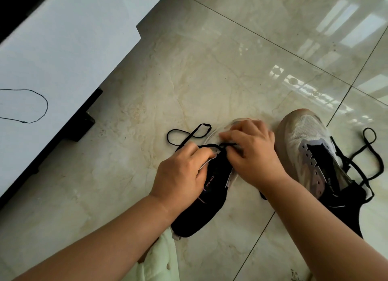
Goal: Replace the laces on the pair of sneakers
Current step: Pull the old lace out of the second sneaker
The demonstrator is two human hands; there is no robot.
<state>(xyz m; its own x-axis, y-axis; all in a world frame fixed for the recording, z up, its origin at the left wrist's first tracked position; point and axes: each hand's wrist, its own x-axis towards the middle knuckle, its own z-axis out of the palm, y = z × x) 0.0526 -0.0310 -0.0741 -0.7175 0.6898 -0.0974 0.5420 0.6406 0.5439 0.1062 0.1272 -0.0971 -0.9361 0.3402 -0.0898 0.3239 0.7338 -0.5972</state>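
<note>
Here, the near sneaker [212, 188] sits on the floor [147, 81], and the other sneaker [310, 152] is just beside it. The left hand [178, 175] and right hand [256, 152] both pinch its black lace [189, 134].

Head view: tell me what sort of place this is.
Probably a room at home: a glossy marble-look tiled floor, low white furniture on dark feet, and sneakers being laced on the floor.

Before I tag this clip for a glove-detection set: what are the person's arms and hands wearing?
Nothing: the left hand and right hand are bare, without gloves, rings or watch showing. Both forearms are uncovered to the frame edge, no sleeves visible.
</note>
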